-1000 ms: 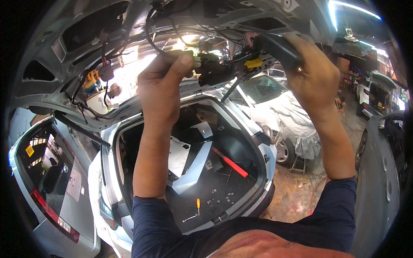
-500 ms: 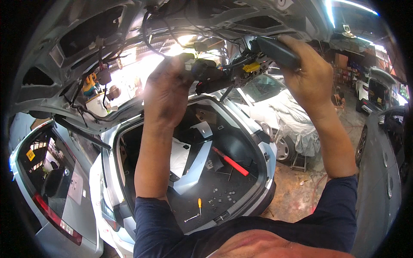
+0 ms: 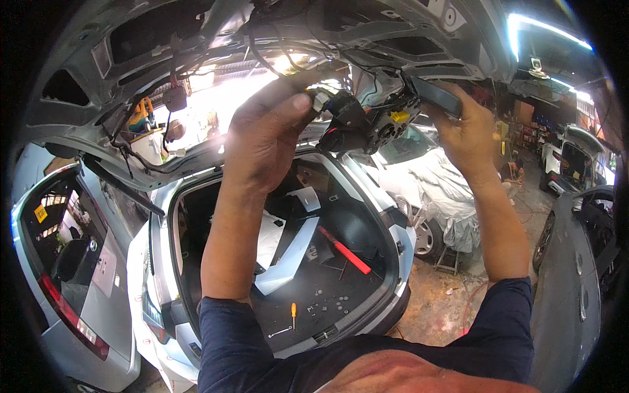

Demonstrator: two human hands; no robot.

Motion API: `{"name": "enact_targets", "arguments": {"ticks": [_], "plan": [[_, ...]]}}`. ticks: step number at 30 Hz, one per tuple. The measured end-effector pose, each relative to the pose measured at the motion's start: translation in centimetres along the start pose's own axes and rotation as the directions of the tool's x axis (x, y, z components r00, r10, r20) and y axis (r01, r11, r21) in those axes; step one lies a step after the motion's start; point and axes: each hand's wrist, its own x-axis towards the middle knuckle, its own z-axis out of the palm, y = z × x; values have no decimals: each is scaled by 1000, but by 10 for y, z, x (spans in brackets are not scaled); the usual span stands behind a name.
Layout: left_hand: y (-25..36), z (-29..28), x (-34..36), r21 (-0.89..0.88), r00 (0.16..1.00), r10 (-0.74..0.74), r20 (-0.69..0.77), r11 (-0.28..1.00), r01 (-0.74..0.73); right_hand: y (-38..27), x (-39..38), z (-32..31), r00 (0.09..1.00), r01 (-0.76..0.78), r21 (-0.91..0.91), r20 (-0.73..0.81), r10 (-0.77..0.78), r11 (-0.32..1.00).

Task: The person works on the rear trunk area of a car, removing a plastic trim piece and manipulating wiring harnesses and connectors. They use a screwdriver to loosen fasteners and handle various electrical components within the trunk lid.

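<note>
Overhead is the raised tailgate (image 3: 452,39) with its wiring. Beneath it hangs a black latch-like assembly (image 3: 347,118) with a perforated metal bracket and a yellow piece (image 3: 398,116). My left hand (image 3: 262,131) is closed around a small pale connector (image 3: 320,98) at the assembly's left side, thumb against it. My right hand (image 3: 468,134) grips a black elongated part (image 3: 438,98) at the right end of the assembly.
An open trunk (image 3: 354,308) holds loose panels, a red bar (image 3: 347,252), a yellow screwdriver (image 3: 293,313), a wrench and several small fasteners. A silver car (image 3: 114,262) stands left, a covered car (image 3: 439,183) behind, a grey car (image 3: 570,275) right. A crouching person (image 3: 513,171) is farther back.
The black assembly sits lower and more to the right, with more of its bracket showing. My left hand moved right. My right hand moved downward, and the black part in it sits lower.
</note>
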Motion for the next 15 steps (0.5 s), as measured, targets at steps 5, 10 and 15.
{"name": "enact_targets", "arguments": {"ticks": [5, 10, 15], "plan": [[1, -8, 2, 71, 1000, 23, 13, 997, -24, 4, -6, 6, 1000, -27, 3, -14, 27, 1000], [3, -12, 3, 120, 999, 31, 22, 992, -33, 12, -8, 11, 997, 59, 0, -54, -59, 998], [2, -16, 2, 152, 998, 44, 34, 987, -49, 12, -10, 11, 1000, -1, 12, -26, 1, 1000]]}}
